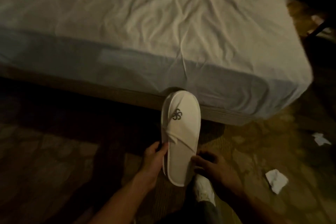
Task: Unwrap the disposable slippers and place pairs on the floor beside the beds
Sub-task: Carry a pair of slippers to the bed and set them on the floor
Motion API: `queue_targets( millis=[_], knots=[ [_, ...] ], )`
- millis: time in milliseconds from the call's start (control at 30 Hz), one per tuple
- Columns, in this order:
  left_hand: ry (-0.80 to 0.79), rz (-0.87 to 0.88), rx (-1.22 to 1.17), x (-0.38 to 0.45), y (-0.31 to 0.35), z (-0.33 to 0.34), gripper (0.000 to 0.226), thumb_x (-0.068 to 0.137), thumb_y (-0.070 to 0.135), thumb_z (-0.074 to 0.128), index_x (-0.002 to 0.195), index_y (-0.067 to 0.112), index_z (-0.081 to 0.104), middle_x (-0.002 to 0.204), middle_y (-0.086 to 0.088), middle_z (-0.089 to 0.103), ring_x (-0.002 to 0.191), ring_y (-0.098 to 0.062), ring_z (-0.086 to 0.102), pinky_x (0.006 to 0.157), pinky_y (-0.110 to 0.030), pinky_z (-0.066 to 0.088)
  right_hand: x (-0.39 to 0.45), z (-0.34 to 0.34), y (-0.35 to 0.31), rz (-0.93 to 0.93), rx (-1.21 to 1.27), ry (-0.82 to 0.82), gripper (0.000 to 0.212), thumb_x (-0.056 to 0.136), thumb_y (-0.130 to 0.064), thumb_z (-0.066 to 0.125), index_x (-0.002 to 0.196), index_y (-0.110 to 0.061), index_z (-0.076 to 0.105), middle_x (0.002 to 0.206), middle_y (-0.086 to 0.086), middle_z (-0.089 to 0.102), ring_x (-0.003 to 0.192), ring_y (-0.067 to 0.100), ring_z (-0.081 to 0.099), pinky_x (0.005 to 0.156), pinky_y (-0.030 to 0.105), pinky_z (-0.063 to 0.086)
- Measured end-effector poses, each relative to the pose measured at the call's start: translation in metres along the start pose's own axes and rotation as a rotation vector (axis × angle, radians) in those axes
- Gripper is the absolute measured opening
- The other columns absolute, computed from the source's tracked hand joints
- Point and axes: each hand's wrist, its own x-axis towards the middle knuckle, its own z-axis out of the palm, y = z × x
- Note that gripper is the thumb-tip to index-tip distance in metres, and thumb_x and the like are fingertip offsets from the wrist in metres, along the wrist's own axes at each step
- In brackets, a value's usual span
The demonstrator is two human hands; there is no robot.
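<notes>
Where the person stands: while the camera looks down past both forearms, the carpet (pixel 54 151) fills the lower part of the view and the bed (pixel 145 23) the upper part.
Slippers: a white slipper (pixel 181 132) with a dark swirl logo on its upper is held up off the carpet, toe pointing at the bed's near edge, heel toward the person. A second white edge shows along its left side, so it looks like a flat pair stacked together, though I cannot be sure.
Left hand: the left hand (pixel 154 158) holds the slipper's left edge, thumb and fingertips pinching that thin white edge about halfway along its length.
Right hand: the right hand (pixel 212 165) sits at the slipper's right edge near the heel, fingers loosely spread with the tips touching the side; whether it really grips I cannot tell in this dim light.
Bed: a rumpled white sheet covers the mattress; its near corner lies to the right of the slipper's toe.
Foot: a white shoe (pixel 203 189) shows on the carpet just below the right hand, close to the slipper's heel.
Carpet, right side: a crumpled white scrap (pixel 276 180) lies well right of the hands, and a smaller white scrap (pixel 321 139) lies farther out, nearer the bed's corner.
</notes>
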Motion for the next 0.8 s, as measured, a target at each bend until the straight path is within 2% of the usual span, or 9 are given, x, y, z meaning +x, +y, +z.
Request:
queue_targets(
  millis=[67, 167, 300, 400, 433, 533, 600, 700, 800],
  knots=[
    [0.044, -0.029, 0.054, 0.024, -0.018, -0.003, 0.062, 0.080, 0.049, 0.070, 0.128, 0.012, 0.062, 0.121, -0.011, 0.070, 0.107, -0.027, 0.068, 0.098, -0.049, 0.054, 0.030, -0.002, 0.021, 0.052, -0.038, -0.008, 0.017, 0.089, -0.012, 0.072, 0.105, -0.011, 0.074, 0.106, 0.009, 0.075, 0.101, 0.028, 0.071, 0.090, 0.045, 0.059],
    [0.077, -0.060, 0.103, 0.058, -0.037, -0.014, 0.032, 0.096, 0.033, 0.060, 0.122, 0.015, 0.066, 0.110, -0.010, 0.073, 0.096, -0.026, 0.071, 0.083, -0.039, 0.059, 0.068, -0.006, 0.047, 0.120, -0.068, 0.008, 0.013, 0.089, -0.011, 0.071, 0.102, -0.011, 0.075, 0.102, 0.009, 0.076, 0.098, 0.028, 0.071, 0.092, 0.049, 0.057],
    [0.107, -0.109, 0.211, 0.107, -0.067, -0.023, 0.033, 0.099, 0.025, 0.054, 0.131, 0.016, 0.060, 0.120, -0.010, 0.069, 0.102, -0.026, 0.068, 0.091, -0.047, 0.058, 0.114, -0.006, 0.071, 0.207, -0.101, 0.055, 0.011, 0.091, -0.009, 0.068, 0.100, -0.014, 0.071, 0.104, 0.010, 0.072, 0.095, 0.026, 0.068, 0.088, 0.046, 0.058],
    [0.100, -0.110, 0.274, 0.127, -0.079, -0.022, 0.030, 0.099, 0.005, 0.048, 0.123, 0.014, 0.063, 0.114, -0.012, 0.070, 0.098, -0.028, 0.068, 0.088, -0.042, 0.057, 0.139, 0.000, 0.086, 0.245, -0.102, 0.060, 0.012, 0.092, -0.004, 0.066, 0.092, -0.016, 0.066, 0.101, 0.009, 0.067, 0.088, 0.022, 0.063, 0.069, 0.033, 0.055],
    [0.105, -0.126, 0.291, 0.132, -0.084, -0.024, 0.033, 0.098, 0.003, 0.046, 0.125, 0.014, 0.062, 0.115, -0.012, 0.069, 0.101, -0.029, 0.067, 0.089, -0.042, 0.056, 0.146, 0.002, 0.090, 0.248, -0.104, 0.069, 0.014, 0.091, -0.003, 0.066, 0.089, -0.016, 0.064, 0.098, 0.009, 0.066, 0.084, 0.022, 0.062, 0.068, 0.034, 0.056],
    [0.116, -0.160, 0.325, 0.142, -0.095, -0.032, 0.039, 0.098, 0.002, 0.044, 0.133, 0.012, 0.058, 0.124, -0.015, 0.065, 0.110, -0.033, 0.062, 0.096, -0.044, 0.052, 0.159, 0.005, 0.102, 0.240, -0.105, 0.080, 0.016, 0.090, 0.002, 0.066, 0.085, -0.013, 0.064, 0.088, 0.011, 0.065, 0.076, 0.022, 0.061, 0.080, 0.043, 0.057],
    [0.131, -0.172, 0.340, 0.144, -0.100, -0.037, 0.037, 0.099, 0.002, 0.044, 0.132, 0.010, 0.058, 0.123, -0.014, 0.064, 0.109, -0.032, 0.061, 0.095, -0.043, 0.052, 0.165, 0.002, 0.112, 0.245, -0.112, 0.077, 0.011, 0.091, 0.001, 0.066, 0.090, -0.010, 0.067, 0.091, 0.013, 0.067, 0.080, 0.025, 0.064, 0.074, 0.041, 0.056],
    [0.143, -0.172, 0.356, 0.144, -0.107, -0.041, 0.031, 0.099, 0.001, 0.043, 0.121, 0.014, 0.061, 0.109, -0.009, 0.065, 0.092, -0.023, 0.061, 0.082, -0.034, 0.048, 0.173, 0.000, 0.134, 0.310, -0.095, 0.064, 0.012, 0.091, 0.000, 0.066, 0.102, -0.004, 0.068, 0.099, 0.018, 0.068, 0.087, 0.030, 0.066, 0.066, 0.037, 0.055],
    [0.140, -0.186, 0.366, 0.146, -0.117, -0.044, 0.034, 0.100, -0.001, 0.042, 0.128, 0.010, 0.059, 0.107, -0.007, 0.060, 0.092, -0.022, 0.057, 0.080, -0.031, 0.043, 0.182, 0.000, 0.153, 0.343, -0.139, 0.064, 0.021, 0.090, -0.003, 0.068, 0.110, -0.003, 0.066, 0.102, 0.018, 0.069, 0.090, 0.033, 0.067, 0.073, 0.043, 0.058]
  ],
)
